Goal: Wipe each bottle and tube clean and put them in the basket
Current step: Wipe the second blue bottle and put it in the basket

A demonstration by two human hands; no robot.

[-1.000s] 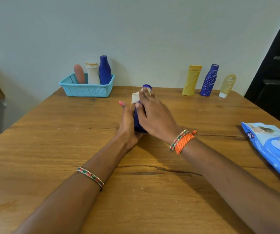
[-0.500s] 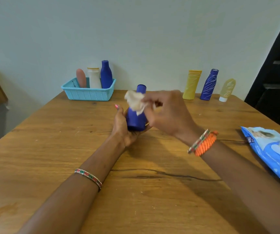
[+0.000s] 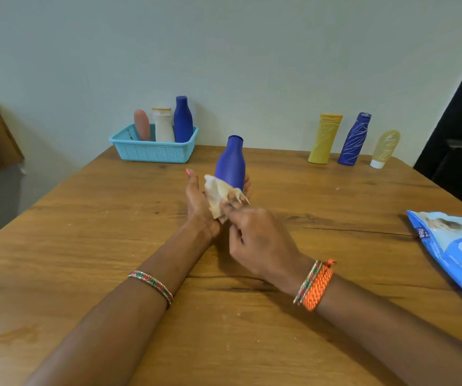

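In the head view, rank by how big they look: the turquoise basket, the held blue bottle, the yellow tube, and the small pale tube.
1. Turquoise plastic basket
2. Plain blue bottle in left hand; nearer the camera, so unsure against the next
3. Yellow upright tube
4. Small pale translucent tube

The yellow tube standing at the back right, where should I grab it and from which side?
Grip the yellow tube around its middle, coming from the front. It stands upright near the wall, with the patterned blue bottle close beside it, so a front approach looks least crowded.
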